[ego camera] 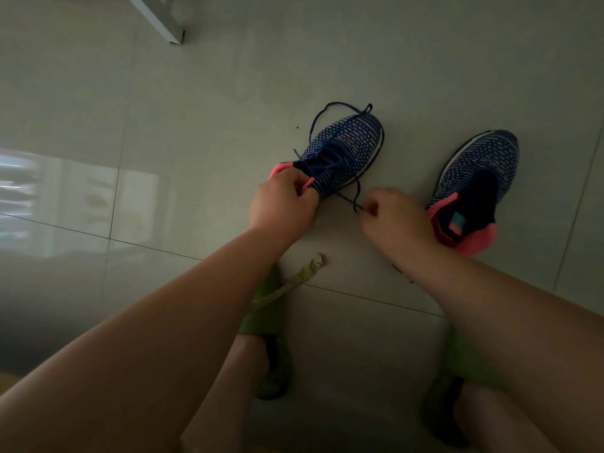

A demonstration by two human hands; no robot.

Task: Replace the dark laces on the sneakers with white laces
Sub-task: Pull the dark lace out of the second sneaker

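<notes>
Two blue knit sneakers with pink heels stand on the tiled floor. The left sneaker [343, 148] still carries a dark lace [327, 109] that loops loosely over its toe. My left hand [282, 204] grips this sneaker at its pink heel collar. My right hand [392, 214] pinches the end of the dark lace just to the right of the shoe. The right sneaker [480, 178] lies beside my right wrist and shows no lace. A pale, flat lace [294, 282] lies on the floor between my forearms.
My feet in green slippers [268, 308] are planted near the bottom of the view. A white metal leg [163, 18] of some furniture stands at the top left. Grey floor tiles [196, 109] surround the shoes.
</notes>
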